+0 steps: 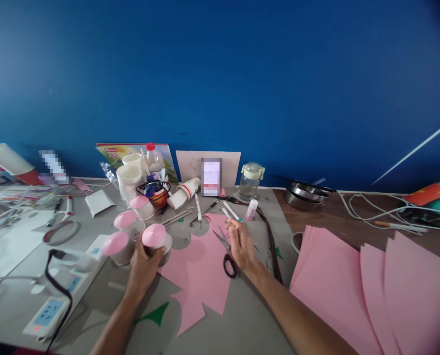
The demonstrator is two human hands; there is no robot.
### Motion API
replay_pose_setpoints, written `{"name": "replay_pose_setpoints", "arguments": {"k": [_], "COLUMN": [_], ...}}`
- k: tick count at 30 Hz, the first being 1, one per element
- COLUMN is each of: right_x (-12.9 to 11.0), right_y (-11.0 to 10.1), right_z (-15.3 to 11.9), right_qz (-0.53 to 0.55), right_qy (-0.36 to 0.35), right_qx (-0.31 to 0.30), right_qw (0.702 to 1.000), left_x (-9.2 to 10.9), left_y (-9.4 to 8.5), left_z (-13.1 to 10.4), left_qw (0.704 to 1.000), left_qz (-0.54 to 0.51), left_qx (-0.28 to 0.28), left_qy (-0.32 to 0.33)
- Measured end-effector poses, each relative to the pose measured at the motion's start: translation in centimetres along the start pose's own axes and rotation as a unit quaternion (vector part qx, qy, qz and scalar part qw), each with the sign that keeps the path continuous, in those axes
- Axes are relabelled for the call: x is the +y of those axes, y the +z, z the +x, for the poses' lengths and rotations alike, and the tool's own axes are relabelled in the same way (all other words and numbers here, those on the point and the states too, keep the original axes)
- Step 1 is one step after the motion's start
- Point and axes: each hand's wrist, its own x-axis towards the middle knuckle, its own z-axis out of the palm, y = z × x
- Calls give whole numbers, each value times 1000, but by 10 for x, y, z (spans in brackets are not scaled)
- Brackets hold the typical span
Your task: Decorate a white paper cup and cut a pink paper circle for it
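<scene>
My left hand is wrapped round a white paper cup topped with a pink paper disc. Several similar pink-topped cups stand beside and behind it. My right hand is closed, fingertips together, above the table near a white pen; what it pinches, if anything, is too small to tell. Black-handled scissors lie just left of it with the blades apart, partly over a cut pink sheet.
A power strip with cables lies at left. Behind stand a phone, a glass jar and stacked white cups. A glue stick is beyond my right hand. Pink sheets and metal bowls are at right.
</scene>
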Motion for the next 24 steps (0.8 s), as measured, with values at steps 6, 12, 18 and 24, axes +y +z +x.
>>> {"name": "replay_pose_setpoints", "arguments": {"k": [6, 12, 18, 24], "right_x": [1, 1, 2, 2], "right_y": [1, 2, 2, 2], "right_z": [1, 0, -1, -1], "right_qz": [-2, 5, 22, 15], "right_qy": [1, 8, 14, 18], "right_qx": [1, 1, 0, -9], "right_qw": [1000, 1000, 1000, 1000], "left_x": [1, 5, 7, 17], "left_y": [-1, -1, -4, -20], "left_z": [-3, 1, 2, -10], "left_qw": [1000, 999, 999, 998], "left_qz": [14, 13, 18, 23], "left_qx": [-11, -9, -4, -22], "left_qy": [-14, -47, -44, -45]}}
